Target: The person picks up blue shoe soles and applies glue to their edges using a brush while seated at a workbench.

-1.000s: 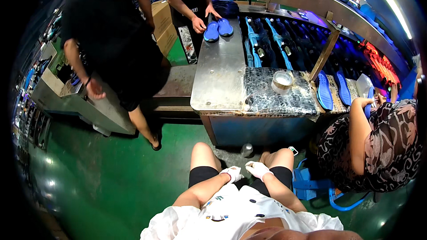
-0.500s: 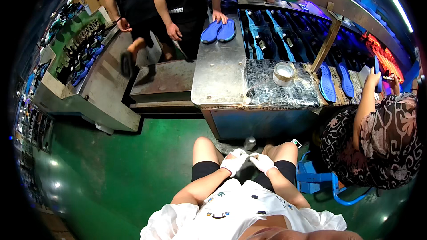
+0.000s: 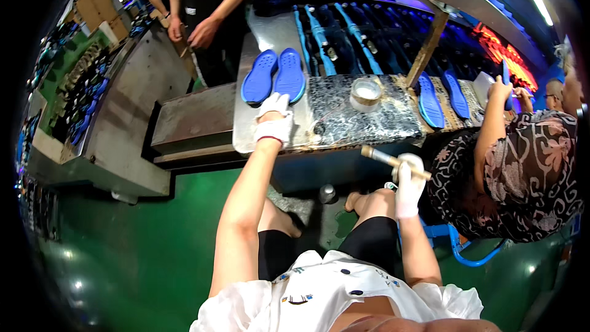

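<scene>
A pair of blue shoe soles (image 3: 289,74) lies side by side on the metal end of the bench, in front of me. My left hand (image 3: 274,122), in a white glove with a dark red cuff edge, reaches up to their near ends. Its fingers are stretched out and touch the near edge of the soles; the thumb is hard to make out. In my gloved right hand (image 3: 408,178) is a flat brush (image 3: 382,156) with a pale wooden handle, held above my right knee with its bristle end pointing left. Near the brush, a bowl (image 3: 366,94) of whitish stuff stands on the bench.
Two more blue soles (image 3: 431,101) lie on the bench to the right, before a seated co-worker (image 3: 522,172) holding another. Beyond run dark blue strips (image 3: 362,37) and a wooden post (image 3: 429,40). Co-workers stand at the far left. A metal cup (image 3: 327,194) sits on the floor.
My hands have parted from my lap: the left reached out to the soles, the right rose with the brush. The soles slid nearer along the bench, and the co-worker's hand left them.
</scene>
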### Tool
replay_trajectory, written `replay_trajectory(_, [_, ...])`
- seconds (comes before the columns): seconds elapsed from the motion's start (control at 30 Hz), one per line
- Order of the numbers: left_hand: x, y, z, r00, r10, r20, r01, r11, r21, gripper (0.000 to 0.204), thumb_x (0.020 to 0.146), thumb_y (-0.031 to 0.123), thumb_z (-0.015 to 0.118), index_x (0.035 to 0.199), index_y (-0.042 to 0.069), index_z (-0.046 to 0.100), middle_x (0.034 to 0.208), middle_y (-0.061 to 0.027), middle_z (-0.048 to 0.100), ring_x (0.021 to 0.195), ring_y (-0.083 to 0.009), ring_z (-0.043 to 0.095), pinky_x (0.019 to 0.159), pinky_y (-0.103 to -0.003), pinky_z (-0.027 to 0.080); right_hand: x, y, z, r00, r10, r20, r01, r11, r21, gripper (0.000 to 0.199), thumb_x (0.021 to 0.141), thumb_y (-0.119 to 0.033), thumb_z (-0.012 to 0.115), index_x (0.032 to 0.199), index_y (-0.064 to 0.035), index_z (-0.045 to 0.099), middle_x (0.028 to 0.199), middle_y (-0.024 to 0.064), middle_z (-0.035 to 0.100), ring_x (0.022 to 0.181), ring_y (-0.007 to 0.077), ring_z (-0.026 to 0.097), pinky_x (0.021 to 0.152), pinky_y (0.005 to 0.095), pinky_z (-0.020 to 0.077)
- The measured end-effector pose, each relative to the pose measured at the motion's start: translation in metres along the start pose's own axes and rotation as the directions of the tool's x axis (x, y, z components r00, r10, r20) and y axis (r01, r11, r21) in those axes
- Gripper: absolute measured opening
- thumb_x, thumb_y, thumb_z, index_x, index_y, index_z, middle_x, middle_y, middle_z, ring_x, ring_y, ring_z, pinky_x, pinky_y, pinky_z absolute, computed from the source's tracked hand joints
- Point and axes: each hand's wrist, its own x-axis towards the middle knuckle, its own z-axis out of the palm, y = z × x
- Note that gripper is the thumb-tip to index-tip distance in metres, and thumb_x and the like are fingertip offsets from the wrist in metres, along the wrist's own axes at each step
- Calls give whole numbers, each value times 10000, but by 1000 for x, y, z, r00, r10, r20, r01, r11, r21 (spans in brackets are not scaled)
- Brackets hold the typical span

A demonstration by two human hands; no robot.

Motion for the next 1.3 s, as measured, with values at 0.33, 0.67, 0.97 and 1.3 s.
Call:
replay_trajectory(0.33, [-68, 17, -30, 990, -144, -1, 120, 829, -546, 189, 750, 45, 715, 917, 4, 638, 1282, -214, 488, 1131, -302, 542, 941, -392, 444, 178, -27, 41, 978, -175, 115, 207, 725, -657, 300, 887, -312, 609, 888, -15, 656, 768, 145, 662, 720, 251, 663, 667, 327, 498])
replay_trajectory(0.67, [-170, 31, -67, 953, -299, -47, 168, 652, -739, 313, 713, -84, 714, 984, 19, 599, 1368, -197, 396, 1234, -262, 475, 967, -353, 454, 207, 6, 60, 958, -109, 265, 286, 410, -866, 434, 868, -427, 580, 831, 1, 644, 762, 213, 647, 757, 381, 637, 676, 453, 498])
replay_trajectory(0.97, [-142, 23, -64, 627, -748, 219, 389, 56, -920, 330, 909, 220, 635, 1149, 17, 536, 940, -26, 605, 829, -86, 542, 742, -232, 452, 193, -11, 56, 893, -333, 303, 436, 473, -766, 196, 893, -256, 597, 882, -66, 645, 790, 124, 651, 764, 305, 644, 656, 340, 498])
replay_trajectory(1.3, [-120, 26, -66, 684, -458, 568, 549, -189, -814, 195, 865, 222, 684, 949, 65, 604, 725, 28, 586, 522, -54, 502, 414, -199, 356, 159, -14, 43, 901, -364, 234, 432, 716, -549, 144, 842, -134, 687, 959, -51, 673, 837, 64, 684, 776, 164, 670, 697, 270, 514])
